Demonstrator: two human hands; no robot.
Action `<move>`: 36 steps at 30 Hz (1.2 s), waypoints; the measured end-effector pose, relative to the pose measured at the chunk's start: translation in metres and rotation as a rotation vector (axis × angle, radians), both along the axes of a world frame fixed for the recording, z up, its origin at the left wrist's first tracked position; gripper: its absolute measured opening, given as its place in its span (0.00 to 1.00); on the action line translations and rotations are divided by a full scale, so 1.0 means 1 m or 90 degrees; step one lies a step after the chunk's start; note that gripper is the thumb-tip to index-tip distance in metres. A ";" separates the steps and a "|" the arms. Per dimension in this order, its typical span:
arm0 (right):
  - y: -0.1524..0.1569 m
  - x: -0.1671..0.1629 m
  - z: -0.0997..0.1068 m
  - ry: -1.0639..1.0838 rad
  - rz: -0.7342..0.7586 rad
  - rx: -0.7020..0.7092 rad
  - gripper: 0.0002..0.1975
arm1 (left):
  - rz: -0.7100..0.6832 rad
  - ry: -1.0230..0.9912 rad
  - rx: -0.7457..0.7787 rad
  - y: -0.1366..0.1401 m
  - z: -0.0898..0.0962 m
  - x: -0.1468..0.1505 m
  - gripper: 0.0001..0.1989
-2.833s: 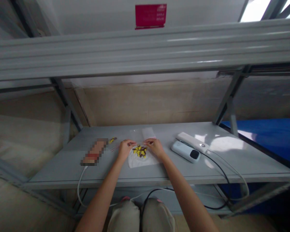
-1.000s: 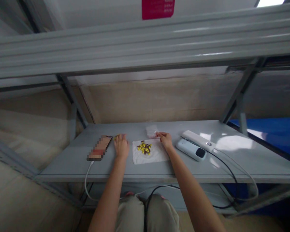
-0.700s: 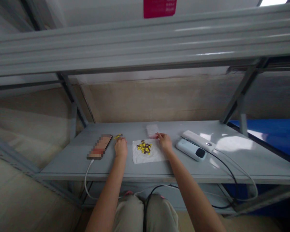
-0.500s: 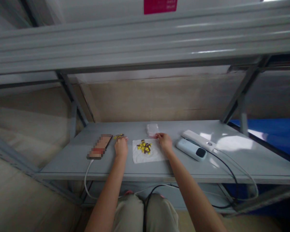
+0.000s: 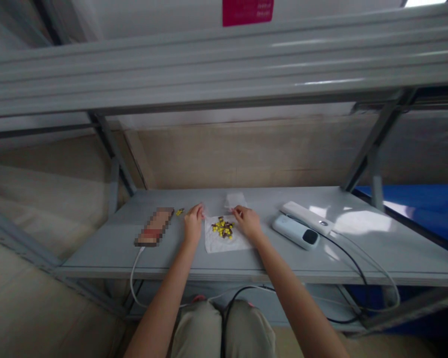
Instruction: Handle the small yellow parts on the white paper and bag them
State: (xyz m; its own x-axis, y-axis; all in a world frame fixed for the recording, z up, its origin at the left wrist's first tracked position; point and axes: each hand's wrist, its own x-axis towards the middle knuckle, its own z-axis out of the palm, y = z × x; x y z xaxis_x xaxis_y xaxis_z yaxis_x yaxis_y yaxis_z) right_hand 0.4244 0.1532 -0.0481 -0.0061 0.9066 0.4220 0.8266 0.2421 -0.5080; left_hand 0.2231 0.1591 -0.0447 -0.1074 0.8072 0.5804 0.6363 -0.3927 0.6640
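Grip can't be told on either side: the left hand (image 5: 193,223) looks bunched, the right hand (image 5: 249,222) meets the clear bag (image 5: 236,199). Yellow-and-brown pieces (image 5: 223,228) lie loose on the white sheet (image 5: 211,244); a brushing wrist could scatter them.

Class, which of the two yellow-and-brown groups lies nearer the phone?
The smaller group, left of the white sheet; the larger group lies on it.

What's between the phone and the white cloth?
In the head view: the left hand, plus a few small yellow pieces nearer the phone.
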 end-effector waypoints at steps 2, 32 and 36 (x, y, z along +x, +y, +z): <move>-0.003 -0.003 0.001 -0.037 0.051 0.005 0.16 | -0.044 -0.040 -0.022 0.002 -0.003 0.004 0.13; -0.010 -0.018 0.004 -0.083 0.184 0.015 0.13 | -0.247 -0.267 -0.124 0.015 -0.010 0.020 0.09; -0.011 -0.018 0.005 -0.087 0.194 0.018 0.15 | -0.227 -0.239 -0.106 0.016 -0.014 0.019 0.09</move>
State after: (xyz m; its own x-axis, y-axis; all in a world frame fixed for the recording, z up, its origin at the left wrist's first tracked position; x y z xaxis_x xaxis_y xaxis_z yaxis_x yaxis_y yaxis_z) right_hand 0.4069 0.1419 -0.0434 -0.3329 0.8423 0.4238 0.7742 0.5008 -0.3872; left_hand 0.2422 0.1750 -0.0589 0.0151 0.9095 0.4155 0.1899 -0.4106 0.8918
